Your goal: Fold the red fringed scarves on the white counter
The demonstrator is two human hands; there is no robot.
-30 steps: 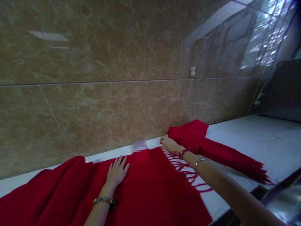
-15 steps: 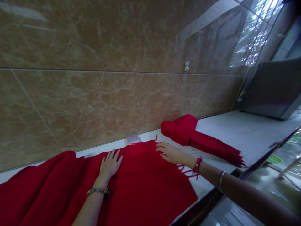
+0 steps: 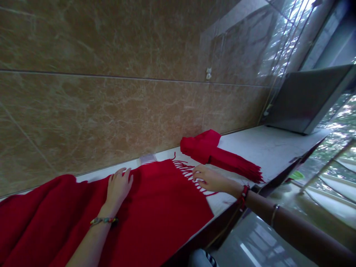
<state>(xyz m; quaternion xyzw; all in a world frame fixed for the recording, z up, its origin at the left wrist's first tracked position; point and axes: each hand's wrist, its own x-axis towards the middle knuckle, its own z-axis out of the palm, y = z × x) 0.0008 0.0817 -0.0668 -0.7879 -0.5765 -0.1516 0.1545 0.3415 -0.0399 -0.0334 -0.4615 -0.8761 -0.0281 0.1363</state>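
From where I stand, a red fringed scarf [image 3: 164, 200] lies spread along the white countertop [image 3: 241, 139], flat at its tasselled end and bunched into soft folds toward the left. The left hand [image 3: 119, 187] is palm-down over the cloth near its far edge, fingers a little apart, gripping nothing; whether it presses, I can't tell. The right hand [image 3: 208, 179] is at the fringe [image 3: 185, 168], half open, fingers loosely bent with a gap to the thumb — no strand looks gripped. I'd judge the scarf light, limp and hard to damage, apt to slide or ruck on so smooth a top; the corners beside the tassels seem the best hold, since single strands would only tangle. Just beyond lies a folded red scarf [image 3: 198, 146], its tasselled end pointing right. The counter runs against brown marbled wall tiles [image 3: 125, 111], where a small white cat-shaped fixture [image 3: 208, 73] sits, and on to a grey box-like appliance [image 3: 300, 100]. Past the counter's dark edge there's glossy floor [image 3: 258, 241] and a green basin [image 3: 296, 175] — leafy daylight beyond.
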